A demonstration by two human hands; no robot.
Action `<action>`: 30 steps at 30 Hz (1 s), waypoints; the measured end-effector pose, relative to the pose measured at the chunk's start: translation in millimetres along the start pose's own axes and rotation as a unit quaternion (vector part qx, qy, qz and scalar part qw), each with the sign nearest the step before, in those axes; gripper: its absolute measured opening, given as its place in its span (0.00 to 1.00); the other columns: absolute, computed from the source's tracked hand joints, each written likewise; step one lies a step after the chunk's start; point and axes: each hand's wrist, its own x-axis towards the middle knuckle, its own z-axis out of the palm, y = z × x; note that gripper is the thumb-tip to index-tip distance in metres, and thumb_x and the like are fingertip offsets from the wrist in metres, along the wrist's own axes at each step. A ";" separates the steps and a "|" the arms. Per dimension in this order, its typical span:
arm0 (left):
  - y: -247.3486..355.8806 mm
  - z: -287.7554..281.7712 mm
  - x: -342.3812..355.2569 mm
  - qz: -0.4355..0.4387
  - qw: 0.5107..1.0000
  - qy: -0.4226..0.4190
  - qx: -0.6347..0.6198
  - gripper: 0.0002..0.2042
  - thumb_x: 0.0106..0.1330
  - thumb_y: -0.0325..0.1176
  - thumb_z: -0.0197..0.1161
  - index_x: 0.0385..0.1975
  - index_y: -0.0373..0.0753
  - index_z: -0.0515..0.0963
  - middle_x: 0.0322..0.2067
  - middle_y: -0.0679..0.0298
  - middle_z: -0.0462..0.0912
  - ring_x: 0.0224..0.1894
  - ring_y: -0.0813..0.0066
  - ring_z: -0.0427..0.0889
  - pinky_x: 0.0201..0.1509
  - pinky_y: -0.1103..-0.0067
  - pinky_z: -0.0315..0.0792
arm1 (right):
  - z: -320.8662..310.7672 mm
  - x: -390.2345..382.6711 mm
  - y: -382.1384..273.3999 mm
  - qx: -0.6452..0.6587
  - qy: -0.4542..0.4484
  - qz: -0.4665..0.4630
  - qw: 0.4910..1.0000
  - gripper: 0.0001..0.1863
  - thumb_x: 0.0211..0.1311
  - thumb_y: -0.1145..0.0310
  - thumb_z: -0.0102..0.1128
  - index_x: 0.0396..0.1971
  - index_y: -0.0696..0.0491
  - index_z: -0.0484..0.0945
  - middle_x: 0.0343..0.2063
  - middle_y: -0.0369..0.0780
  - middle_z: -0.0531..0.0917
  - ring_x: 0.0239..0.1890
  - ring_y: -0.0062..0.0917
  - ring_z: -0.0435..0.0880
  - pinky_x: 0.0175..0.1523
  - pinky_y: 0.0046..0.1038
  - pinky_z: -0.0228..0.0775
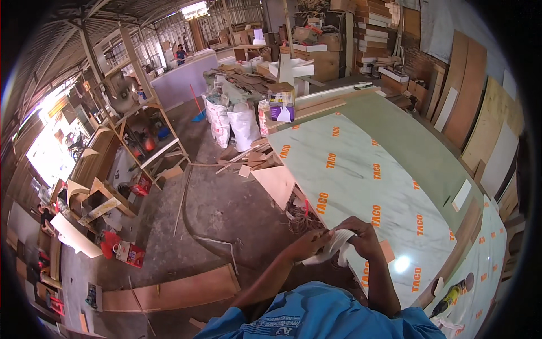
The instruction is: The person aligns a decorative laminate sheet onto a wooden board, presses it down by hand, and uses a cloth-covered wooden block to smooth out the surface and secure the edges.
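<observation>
Grey concrete flooring (217, 195), littered with timber offcuts, is seen across a crowded woodworking shop, where a white, ribbed piece of soft cloth (340, 245) is gripped in two bare hands. Close together, both are closed on the fabric: it is pinched by the fingers of the left hand (309, 244), while its other side is enclosed by the right hand (364, 234). Whether a glove or a rag is being held cannot be told. The cloth is held before a blue fabric shirt (316, 313), by the near left edge of a glossy, marble-patterned white sheet (355, 164) printed in orange.

Should either grip be loosened, the cloth could be dropped into the brownish heap of tangled scrap (302, 219) beside that edge and be fouled with splinters. If grit were then carried back, the shiny surface might be scratched. A small, tan rectangular offcut (387, 251) could be swept off by the right forearm. Farther right, a yellow-and-black power tool (451, 298) is left beside crumpled white fabric (447, 324), which might be snagged if the tool were started carelessly.
</observation>
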 end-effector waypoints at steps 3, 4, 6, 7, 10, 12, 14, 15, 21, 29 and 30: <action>-14.5 7.6 3.6 -0.040 0.998 0.007 -0.048 0.19 0.77 0.45 0.53 0.52 0.34 0.78 0.42 0.67 0.82 0.45 0.82 0.76 0.51 0.80 0.71 | 4.8 3.8 9.0 -0.004 -0.037 -0.027 0.999 0.17 0.49 0.86 0.61 0.40 0.56 0.86 0.39 0.37 0.84 0.44 0.26 0.83 0.54 0.28 0.74; -19.9 6.2 7.1 -0.010 0.997 0.007 -0.073 0.19 0.77 0.43 0.54 0.53 0.34 0.79 0.42 0.67 0.82 0.44 0.82 0.76 0.52 0.78 0.71 | 8.2 4.6 5.7 -0.035 -0.011 -0.012 0.999 0.18 0.48 0.85 0.63 0.41 0.56 0.86 0.39 0.37 0.84 0.43 0.26 0.83 0.53 0.28 0.74; -32.2 5.9 8.1 0.015 0.995 0.007 -0.103 0.18 0.77 0.42 0.55 0.53 0.34 0.79 0.42 0.67 0.83 0.44 0.81 0.77 0.53 0.77 0.71 | 14.6 3.1 19.4 -0.060 0.069 0.009 0.996 0.19 0.47 0.82 0.68 0.43 0.56 0.83 0.39 0.36 0.83 0.41 0.23 0.83 0.52 0.28 0.76; -33.3 10.3 8.6 0.054 0.989 0.070 -0.116 0.17 0.76 0.42 0.57 0.50 0.34 0.80 0.39 0.68 0.83 0.41 0.83 0.77 0.48 0.79 0.72 | 14.6 0.1 29.8 -0.061 0.072 0.020 0.995 0.19 0.47 0.82 0.68 0.43 0.56 0.83 0.39 0.36 0.83 0.41 0.23 0.83 0.52 0.28 0.76; -29.4 8.2 13.5 0.041 0.971 0.193 -0.134 0.13 0.73 0.37 0.60 0.46 0.33 0.82 0.36 0.68 0.84 0.36 0.84 0.78 0.43 0.80 0.74 | 13.4 -9.7 36.1 -0.035 0.220 0.135 0.966 0.16 0.49 0.77 0.73 0.38 0.58 0.77 0.35 0.37 0.82 0.37 0.20 0.80 0.46 0.24 0.75; -24.9 3.9 17.9 0.030 0.977 0.186 -0.102 0.12 0.73 0.34 0.61 0.46 0.33 0.82 0.37 0.67 0.85 0.38 0.84 0.78 0.44 0.80 0.74 | 9.3 -18.4 51.2 -0.052 0.256 0.121 0.958 0.11 0.52 0.76 0.71 0.31 0.57 0.75 0.26 0.33 0.76 0.31 0.16 0.75 0.38 0.22 0.72; -13.7 4.8 18.0 0.073 0.973 0.171 -0.134 0.10 0.71 0.31 0.62 0.45 0.33 0.82 0.36 0.67 0.85 0.36 0.84 0.79 0.42 0.81 0.74 | 13.9 -17.8 47.0 0.128 0.205 0.187 0.952 0.14 0.64 0.60 0.66 0.28 0.56 0.78 0.22 0.33 0.78 0.26 0.16 0.75 0.33 0.22 0.68; -12.8 5.4 19.8 0.052 0.976 0.155 -0.141 0.10 0.71 0.31 0.62 0.45 0.33 0.82 0.36 0.67 0.85 0.36 0.84 0.79 0.42 0.81 0.74 | 16.0 -15.9 44.3 0.190 0.163 0.260 0.933 0.19 0.70 0.54 0.58 0.29 0.55 0.78 0.25 0.34 0.79 0.29 0.19 0.77 0.34 0.25 0.70; -13.6 9.2 22.9 0.075 0.976 0.151 -0.137 0.07 0.64 0.26 0.68 0.40 0.35 0.82 0.34 0.67 0.85 0.32 0.82 0.80 0.38 0.82 0.73 | 26.3 2.0 36.5 0.242 0.164 0.230 0.928 0.12 0.69 0.61 0.62 0.33 0.55 0.79 0.27 0.35 0.81 0.29 0.19 0.78 0.38 0.24 0.70; -26.1 -9.2 34.4 0.054 0.931 0.106 -0.345 0.06 0.67 0.31 0.66 0.38 0.40 0.76 0.40 0.63 0.83 0.46 0.74 0.81 0.54 0.74 0.71 | 20.7 0.5 44.3 0.475 0.216 0.164 0.837 0.06 0.65 0.68 0.65 0.34 0.53 0.77 0.28 0.33 0.80 0.28 0.18 0.78 0.39 0.22 0.74; -28.4 -9.8 37.4 0.051 0.931 0.103 -0.346 0.06 0.67 0.31 0.66 0.38 0.40 0.76 0.40 0.63 0.83 0.46 0.74 0.81 0.54 0.74 0.71 | 20.8 0.6 41.2 0.507 0.213 0.153 0.821 0.06 0.65 0.69 0.65 0.34 0.52 0.77 0.27 0.33 0.79 0.27 0.19 0.78 0.38 0.23 0.74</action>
